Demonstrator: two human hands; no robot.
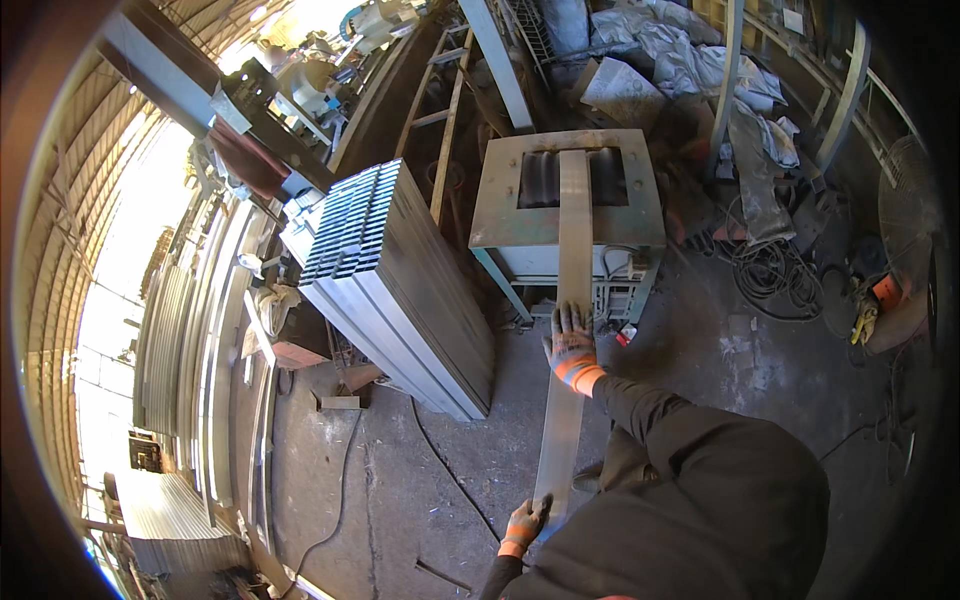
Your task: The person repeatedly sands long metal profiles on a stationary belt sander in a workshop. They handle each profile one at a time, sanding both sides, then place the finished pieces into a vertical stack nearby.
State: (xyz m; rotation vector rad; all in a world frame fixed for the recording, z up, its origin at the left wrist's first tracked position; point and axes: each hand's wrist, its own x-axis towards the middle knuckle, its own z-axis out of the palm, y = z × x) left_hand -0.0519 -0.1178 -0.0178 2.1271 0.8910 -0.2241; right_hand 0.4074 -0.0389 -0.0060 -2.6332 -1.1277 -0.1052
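One long metal strip (574, 250) lies with its far end over the dark opening (541, 180) in the top of one machine (500, 225), crosses that top's near edge and overhangs toward the person. Two gloved hands attend it: the right hand (572, 348) rests partway along with fingers extended, probably to steady its line, thumb hold unclear; the left hand (525, 525) is closed on the near end, presumably bearing the overhang. Beside the machine's left edge stands one stack of metal bars (410, 300), too tightly layered to count; beyond, one ladder (452, 130).
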